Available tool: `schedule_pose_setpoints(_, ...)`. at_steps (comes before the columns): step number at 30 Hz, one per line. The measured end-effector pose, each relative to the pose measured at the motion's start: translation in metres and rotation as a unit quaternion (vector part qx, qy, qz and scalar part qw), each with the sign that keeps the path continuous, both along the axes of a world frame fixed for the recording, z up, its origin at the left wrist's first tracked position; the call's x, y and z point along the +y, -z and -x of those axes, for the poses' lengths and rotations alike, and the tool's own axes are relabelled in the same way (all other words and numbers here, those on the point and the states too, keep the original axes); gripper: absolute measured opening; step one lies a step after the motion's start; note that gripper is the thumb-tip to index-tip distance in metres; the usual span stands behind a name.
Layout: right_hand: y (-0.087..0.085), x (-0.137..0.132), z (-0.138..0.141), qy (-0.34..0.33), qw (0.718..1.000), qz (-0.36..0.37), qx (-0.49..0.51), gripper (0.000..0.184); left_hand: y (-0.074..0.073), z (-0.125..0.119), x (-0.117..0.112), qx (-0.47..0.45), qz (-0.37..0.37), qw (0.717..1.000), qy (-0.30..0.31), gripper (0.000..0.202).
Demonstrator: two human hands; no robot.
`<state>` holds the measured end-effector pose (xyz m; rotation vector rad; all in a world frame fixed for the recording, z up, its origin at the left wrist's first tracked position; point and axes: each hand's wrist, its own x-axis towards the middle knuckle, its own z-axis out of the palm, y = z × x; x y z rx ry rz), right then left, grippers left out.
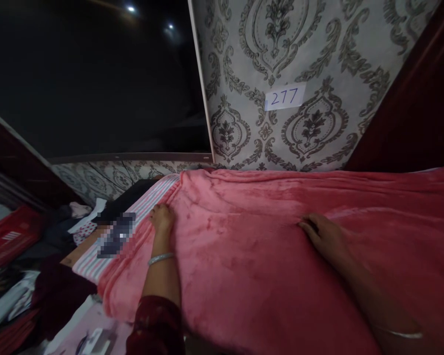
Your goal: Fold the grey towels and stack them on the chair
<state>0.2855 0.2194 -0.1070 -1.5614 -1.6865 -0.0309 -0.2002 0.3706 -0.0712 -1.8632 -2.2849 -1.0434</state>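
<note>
A pink plush blanket (244, 256) is spread over a raised, bed-like surface, with soft creases across it. My left hand (163, 217) lies on the blanket near its left folded edge, fingers apart and pointing away from me; a bracelet circles that wrist. Further right, my right hand (321, 236) rests low on the blanket with its thumb and fingertips drawn together on the fabric. Beside my left hand, a striped cloth (161, 190) shows from under the blanket's edge. On it sits a dark, pixelated object (118, 235) whose kind I cannot make out.
A large dark screen (107, 79) stands behind, at the left. A paper marked 277 (284, 96) is on the patterned wall (229, 59). Clothes (62, 296), a red item (11, 236) and a small white object (98, 341) lie at the left.
</note>
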Motion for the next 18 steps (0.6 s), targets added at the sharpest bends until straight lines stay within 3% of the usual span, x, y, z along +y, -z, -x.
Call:
schedule_pose_setpoints(6, -0.001, -0.001, 0.001, -0.016, 1.0, 0.007, 0.016, 0.026, 0.006, 0.005, 0.007, -0.07, -0.013, 0.997, -0.043, 0.005)
schedule_pose_setpoints(14, -0.001, 0.001, 0.002, -0.01, 1.0, 0.009, 0.008, 0.025, -0.002, 0.014, 0.009, -0.183, -0.169, 0.968, -0.022, 0.026)
schedule_pose_setpoints(18, -0.002, 0.0, 0.002, -0.008, 1.0, 0.009, 0.009, 0.027, 0.0, 0.015, 0.013, -0.196, -0.187, 0.962, -0.036, 0.025)
